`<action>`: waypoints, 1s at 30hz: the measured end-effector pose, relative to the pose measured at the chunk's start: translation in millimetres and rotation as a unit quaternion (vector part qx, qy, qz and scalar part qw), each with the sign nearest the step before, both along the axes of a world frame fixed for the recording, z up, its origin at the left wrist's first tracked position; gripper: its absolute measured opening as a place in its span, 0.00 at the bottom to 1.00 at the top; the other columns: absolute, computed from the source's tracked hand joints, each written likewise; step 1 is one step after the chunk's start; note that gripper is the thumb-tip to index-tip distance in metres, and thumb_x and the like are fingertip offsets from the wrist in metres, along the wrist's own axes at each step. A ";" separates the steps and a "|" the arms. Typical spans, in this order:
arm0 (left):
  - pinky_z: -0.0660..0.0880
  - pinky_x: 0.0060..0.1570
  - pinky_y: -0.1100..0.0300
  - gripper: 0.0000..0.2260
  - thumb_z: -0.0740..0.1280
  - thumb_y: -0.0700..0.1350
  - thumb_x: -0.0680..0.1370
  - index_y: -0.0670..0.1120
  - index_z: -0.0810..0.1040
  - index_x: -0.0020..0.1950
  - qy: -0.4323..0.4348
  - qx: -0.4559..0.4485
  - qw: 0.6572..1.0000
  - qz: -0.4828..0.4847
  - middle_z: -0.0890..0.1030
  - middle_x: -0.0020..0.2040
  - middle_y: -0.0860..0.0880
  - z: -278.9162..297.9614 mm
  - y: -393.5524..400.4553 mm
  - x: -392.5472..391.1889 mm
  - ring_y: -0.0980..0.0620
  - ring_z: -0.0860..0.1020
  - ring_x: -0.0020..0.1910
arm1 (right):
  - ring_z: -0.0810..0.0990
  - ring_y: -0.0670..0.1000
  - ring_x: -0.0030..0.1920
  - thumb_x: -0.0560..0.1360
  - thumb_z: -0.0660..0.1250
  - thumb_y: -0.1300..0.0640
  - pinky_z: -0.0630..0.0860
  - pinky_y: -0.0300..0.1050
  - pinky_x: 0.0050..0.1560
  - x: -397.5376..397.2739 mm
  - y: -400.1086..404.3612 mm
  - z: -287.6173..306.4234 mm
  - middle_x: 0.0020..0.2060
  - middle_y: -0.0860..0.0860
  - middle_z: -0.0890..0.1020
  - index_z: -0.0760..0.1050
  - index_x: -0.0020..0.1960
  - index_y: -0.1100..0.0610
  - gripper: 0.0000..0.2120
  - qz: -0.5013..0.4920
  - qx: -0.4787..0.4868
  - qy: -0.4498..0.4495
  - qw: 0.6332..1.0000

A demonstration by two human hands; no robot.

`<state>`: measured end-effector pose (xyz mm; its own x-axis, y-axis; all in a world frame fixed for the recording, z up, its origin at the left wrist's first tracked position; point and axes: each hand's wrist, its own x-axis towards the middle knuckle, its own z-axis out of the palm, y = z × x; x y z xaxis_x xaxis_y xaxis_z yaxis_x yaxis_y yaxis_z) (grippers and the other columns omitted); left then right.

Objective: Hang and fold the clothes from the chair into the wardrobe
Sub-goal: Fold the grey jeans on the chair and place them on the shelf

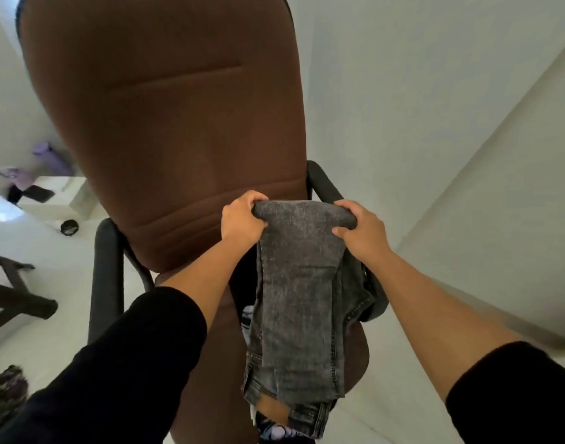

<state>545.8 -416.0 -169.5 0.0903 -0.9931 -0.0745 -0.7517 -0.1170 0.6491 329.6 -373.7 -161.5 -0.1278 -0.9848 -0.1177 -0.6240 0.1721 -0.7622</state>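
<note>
**Grey jeans held folded over the chair seat**

Left hand (241,219): fingers curled over the top fold of the grey jeans (302,293) at its left end, thumb side toward the camera. Clamped on the denim.

Right hand (359,230): grips the same fold at its right end, fingers over the top, thumb pressed on the near face. Clamped on the denim. The two hands sit well apart, one at each end of the fold, at about the same height.

Jeans: acid-washed grey, doubled over at the held edge, hanging down from both hands in front of the chair (165,123). The lower end, with waistband, seams and a ripped opening, reaches the seat near the front edge. Whether it rests on the seat or only hangs over it, cannot tell.

Chair: brown upholstered office type, high back, black armrests either side. The right armrest is just behind the right hand. Under the jeans on the seat lies another garment (276,432), patterned in dark and pale lilac, mostly covered.

Both forearms bare, black sleeves pushed up.

Surroundings: pale floor (66,315) and white walls. Far left, a white low unit (55,197) with purple items by it, blurred.
</note>
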 end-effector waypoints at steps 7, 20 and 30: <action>0.71 0.41 0.60 0.20 0.75 0.42 0.70 0.50 0.73 0.58 0.017 0.087 0.994 -0.060 0.78 0.48 0.49 -23.8 61.9 12.9 0.50 0.77 0.47 | 0.73 0.48 0.53 0.72 0.69 0.59 0.71 0.42 0.51 7.4 50.5 -30.8 0.51 0.46 0.74 0.75 0.56 0.48 0.14 -0.030 0.051 -0.038 0.998; 0.74 0.55 0.47 0.25 0.57 0.70 0.72 0.48 0.64 0.50 0.010 0.263 0.962 -0.065 0.77 0.50 0.46 -165.1 243.5 37.1 0.42 0.77 0.51 | 0.76 0.59 0.44 0.78 0.58 0.41 0.71 0.52 0.51 51.8 248.3 -153.1 0.39 0.58 0.78 0.70 0.36 0.61 0.24 -0.198 0.204 -0.040 0.958; 0.69 0.63 0.48 0.25 0.64 0.61 0.74 0.43 0.65 0.59 0.062 0.105 0.992 -0.029 0.62 0.65 0.43 -250.8 231.3 8.7 0.43 0.67 0.63 | 0.74 0.58 0.56 0.67 0.72 0.40 0.72 0.54 0.59 59.0 249.5 -255.5 0.51 0.56 0.73 0.74 0.46 0.59 0.23 -0.227 0.165 0.028 0.959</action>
<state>554.5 -184.8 -420.4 0.0099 -0.9579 -0.2869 -0.6768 -0.2176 0.7032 388.5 -124.2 -417.0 -0.5493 -0.7368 -0.3943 -0.4661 0.6618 -0.5872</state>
